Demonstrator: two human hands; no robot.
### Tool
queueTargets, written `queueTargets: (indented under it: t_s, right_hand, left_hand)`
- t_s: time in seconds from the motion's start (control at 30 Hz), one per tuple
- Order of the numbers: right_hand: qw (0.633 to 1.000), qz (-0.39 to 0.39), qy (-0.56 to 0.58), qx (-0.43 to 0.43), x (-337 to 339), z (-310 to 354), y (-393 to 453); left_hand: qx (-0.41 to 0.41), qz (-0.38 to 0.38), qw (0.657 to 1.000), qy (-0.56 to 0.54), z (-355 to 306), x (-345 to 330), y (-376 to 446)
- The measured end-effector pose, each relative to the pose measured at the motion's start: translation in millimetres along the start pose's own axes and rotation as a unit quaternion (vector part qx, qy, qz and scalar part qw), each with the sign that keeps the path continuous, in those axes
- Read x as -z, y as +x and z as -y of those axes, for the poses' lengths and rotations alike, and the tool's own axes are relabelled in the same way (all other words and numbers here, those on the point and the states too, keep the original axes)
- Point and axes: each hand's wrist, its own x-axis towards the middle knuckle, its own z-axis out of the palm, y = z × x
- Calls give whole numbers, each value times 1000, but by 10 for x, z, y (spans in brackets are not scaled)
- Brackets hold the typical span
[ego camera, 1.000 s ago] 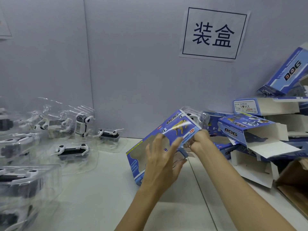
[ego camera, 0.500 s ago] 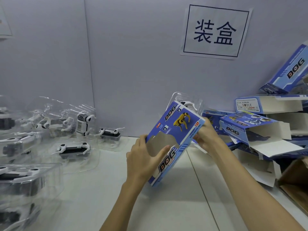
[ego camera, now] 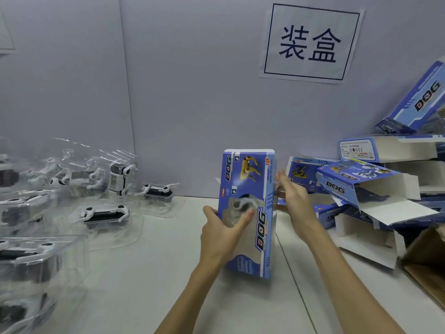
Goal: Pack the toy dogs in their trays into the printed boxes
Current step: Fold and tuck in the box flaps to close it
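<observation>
- Tall blue printed cardboard box (ego camera: pixel 248 213), upright above the table's (ego camera: pixel 144 273) middle; left hand (ego camera: pixel 222 233) clasps its window face.
- Right hand (ego camera: pixel 292 201) released, fingers straight beside the box.
- We judge it light, crushable: grip by the edges, not the window.

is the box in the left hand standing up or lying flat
Standing up: the printed box is held on end in the left hand, long side near vertical, above the table.

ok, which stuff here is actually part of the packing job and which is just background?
Job: printed box gripped by left hand, right hand beside it; trayed toy dogs; empty boxes.
Background: wall sign; brown carton.
</observation>
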Motion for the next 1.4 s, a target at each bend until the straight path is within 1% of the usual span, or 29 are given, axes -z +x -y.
queueTargets:
  t_s: [0.07, 0.13, 0.17, 0.27, 0.37, 0.53, 0.7, 0.83, 0.9, 0.97, 1.03, 1.13, 1.23, 1.3, 1.4]
  right_hand:
    - [996, -57, 42, 55, -97, -161, -92]
    - [988, -83, 78, 104, -172, -281, -152]
    - [984, -89, 95, 121, -210, -291, -185]
    - [981, -98, 97, 134, -306, -278, -236]
    - [982, -109, 103, 117, -334, -268, -250]
    - [986, -90, 120, 76, -291, -294, -251]
    - [991, -26, 61, 119, -219, -183, -294]
    - [995, -8, 20, 98, -220, -138, -360]
    - [995, 6, 24, 99, -256, -161, -415]
    - [987, 7, 28, 155, -281, -166, -478]
    - [977, -13, 18, 211, -313, -186, -536]
    - [969, -31, 10, 246, -373, -303, -563]
    - [970, -26, 17, 243, -398, -328, -541]
    - [969, -22, -22, 245, -339, -312, -496]
    - [981, -4, -54, 185, -266, -268, -451]
  left_hand:
    - [15, 51, 996, -67, 21, 24, 36]
    - [19, 97, 985, -143, 22, 91, 82]
    - [10, 109, 981, -163, 14, 132, 102]
    - [-36, 144, 974, -169, 12, 195, 128]
    - [-65, 166, 971, -157, 34, 184, 139]
    - [-62, 166, 972, -151, 9, 178, 105]
    - [-68, 160, 971, -161, -47, 192, 62]
    - [-101, 134, 972, -162, -131, 196, 22]
    - [-110, 118, 975, -154, -152, 207, 11]
    - [-104, 114, 976, -154, -146, 220, 24]
    - [-99, 112, 977, -152, -142, 228, 34]
    - [-95, 108, 979, -145, -157, 216, 23]
    - [-95, 98, 981, -138, -164, 238, 25]
    - [-98, 101, 980, -143, -175, 251, 27]
    - [-92, 107, 976, -166, -210, 238, 7]
